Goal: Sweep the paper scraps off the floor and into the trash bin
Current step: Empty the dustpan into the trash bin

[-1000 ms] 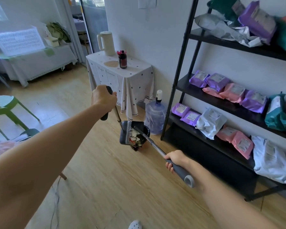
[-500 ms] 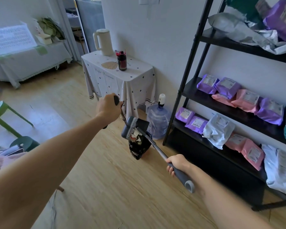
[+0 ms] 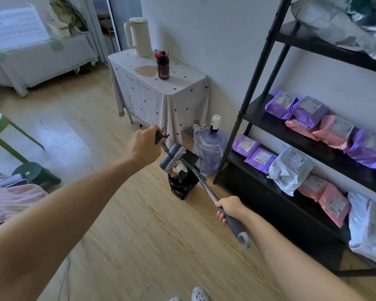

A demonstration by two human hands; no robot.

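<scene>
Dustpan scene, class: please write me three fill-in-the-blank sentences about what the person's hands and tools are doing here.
1. The dustpan is tipped above a trash bin lined with a ____ bag.
2. The right hand grips a long handle coloured ____.
3. The left hand holds the handle of the ____.

Missing words: black; grey; dustpan

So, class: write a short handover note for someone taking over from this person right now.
Left hand: shut on the dustpan handle.
Right hand: shut on the broom handle.
The dustpan is tipped over the trash bin, which stands on the floor by the water jug; paper scraps sit at the pan's lip.
Done: scraps collected and carried to the bin.
Left: finish emptying the pan.
</scene>
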